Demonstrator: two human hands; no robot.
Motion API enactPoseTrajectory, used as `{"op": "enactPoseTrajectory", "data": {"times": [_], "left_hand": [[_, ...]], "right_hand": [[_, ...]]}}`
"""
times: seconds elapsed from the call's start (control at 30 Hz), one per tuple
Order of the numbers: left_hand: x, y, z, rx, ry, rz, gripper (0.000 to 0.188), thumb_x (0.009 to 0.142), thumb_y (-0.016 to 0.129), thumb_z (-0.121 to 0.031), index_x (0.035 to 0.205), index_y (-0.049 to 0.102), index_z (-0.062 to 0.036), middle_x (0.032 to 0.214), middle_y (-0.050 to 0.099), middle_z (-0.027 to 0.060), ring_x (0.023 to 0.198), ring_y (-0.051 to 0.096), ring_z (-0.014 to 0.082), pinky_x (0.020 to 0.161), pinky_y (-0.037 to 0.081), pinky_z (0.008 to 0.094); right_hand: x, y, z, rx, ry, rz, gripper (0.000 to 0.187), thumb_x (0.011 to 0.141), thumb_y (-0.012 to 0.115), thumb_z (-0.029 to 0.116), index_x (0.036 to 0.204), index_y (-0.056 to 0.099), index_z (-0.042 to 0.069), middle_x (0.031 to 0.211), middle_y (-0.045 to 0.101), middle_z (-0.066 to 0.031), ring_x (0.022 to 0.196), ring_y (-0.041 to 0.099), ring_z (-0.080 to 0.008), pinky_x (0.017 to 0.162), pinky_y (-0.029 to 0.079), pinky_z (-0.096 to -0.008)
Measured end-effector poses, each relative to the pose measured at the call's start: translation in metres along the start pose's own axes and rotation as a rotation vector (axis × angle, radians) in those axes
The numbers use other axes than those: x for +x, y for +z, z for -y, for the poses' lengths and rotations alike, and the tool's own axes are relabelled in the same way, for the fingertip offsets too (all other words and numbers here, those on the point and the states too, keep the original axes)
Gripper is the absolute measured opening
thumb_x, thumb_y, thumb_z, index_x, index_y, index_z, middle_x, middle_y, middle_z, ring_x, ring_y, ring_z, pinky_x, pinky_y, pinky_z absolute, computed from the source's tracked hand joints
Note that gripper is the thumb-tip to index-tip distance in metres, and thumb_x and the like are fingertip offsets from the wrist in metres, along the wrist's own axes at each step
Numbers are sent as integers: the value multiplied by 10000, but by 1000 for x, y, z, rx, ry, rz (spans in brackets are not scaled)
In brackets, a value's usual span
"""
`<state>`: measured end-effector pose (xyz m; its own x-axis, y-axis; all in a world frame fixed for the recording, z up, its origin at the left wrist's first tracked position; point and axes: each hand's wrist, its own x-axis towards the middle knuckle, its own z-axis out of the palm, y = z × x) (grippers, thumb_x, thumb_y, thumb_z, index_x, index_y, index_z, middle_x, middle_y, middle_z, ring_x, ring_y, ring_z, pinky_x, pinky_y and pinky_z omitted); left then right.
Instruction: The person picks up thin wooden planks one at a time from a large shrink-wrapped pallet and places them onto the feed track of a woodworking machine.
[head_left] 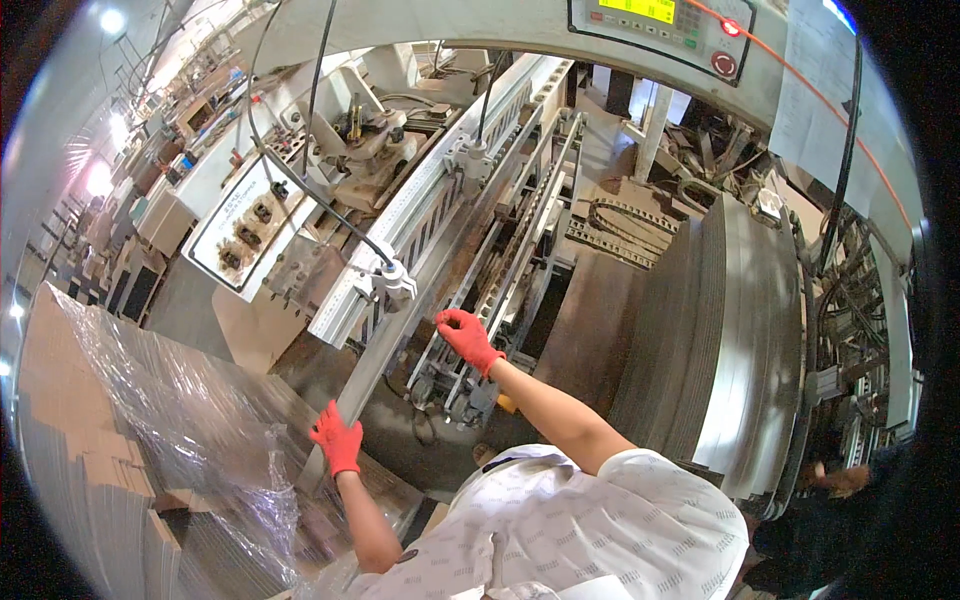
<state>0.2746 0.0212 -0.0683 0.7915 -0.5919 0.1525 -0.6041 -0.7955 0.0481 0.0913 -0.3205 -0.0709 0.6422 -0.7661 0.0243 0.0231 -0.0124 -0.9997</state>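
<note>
Take long grey strip (pixel 381 360) by edges, prob. stiff, w/ L hand (pixel 337 438) part-open beside it & R hand (pixel 468 340) curled, can't confirm either grip.

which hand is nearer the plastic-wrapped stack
The left hand: it is close by the right side of the plastic-wrapped stack. The right hand is farther right, by the metal rails.

Small lettering (pixel 232 208) marks the white plate (pixel 214 240) and control panel (pixel 655 38).
</note>
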Motion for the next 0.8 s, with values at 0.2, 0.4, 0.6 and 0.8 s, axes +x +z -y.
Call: {"op": "enactPoseTrajectory", "data": {"times": [0.2, 0.4, 0.6, 0.8], "left_hand": [[-3, -25, -15, -209, 70, -9, 631, 761, 809, -221, 1343, 588, -119, 1240, 681, 147, 1234, 605, 371, 1015, 437, 525], [-77, -47, -67, -253, 35, 121, 672, 713, 816, -260, 1339, 603, -139, 1192, 694, 146, 1152, 642, 387, 953, 495, 528], [-103, -80, -179, -372, 389, 90, 795, 747, 824, -379, 1448, 561, -111, 1355, 602, 170, 1274, 545, 386, 1105, 392, 546], [-85, -99, -221, -470, 562, 152, 777, 835, 801, -339, 1509, 506, -87, 1523, 489, 214, 1406, 450, 418, 1188, 307, 591]], "right_hand": [[-29, 41, -24, 347, 194, 170, 235, 972, 727, 126, 1172, 724, 2, 1118, 726, -5, 1042, 646, -120, 950, 521, -298], [-95, 69, 15, 495, 664, 92, 447, 978, 761, 299, 1302, 639, 16, 1111, 697, -95, 1041, 658, -223, 846, 547, -371], [-99, 7, 59, 411, 574, -698, 1072, 774, 907, 310, 1549, 239, -9, 1420, 544, -235, 1288, 538, -344, 1102, 439, -470], [-49, -212, -6, -365, 139, -1146, 761, 741, 788, 245, 1375, 483, -44, 1135, 665, -293, 1100, 640, -416, 989, 505, -485]]}}
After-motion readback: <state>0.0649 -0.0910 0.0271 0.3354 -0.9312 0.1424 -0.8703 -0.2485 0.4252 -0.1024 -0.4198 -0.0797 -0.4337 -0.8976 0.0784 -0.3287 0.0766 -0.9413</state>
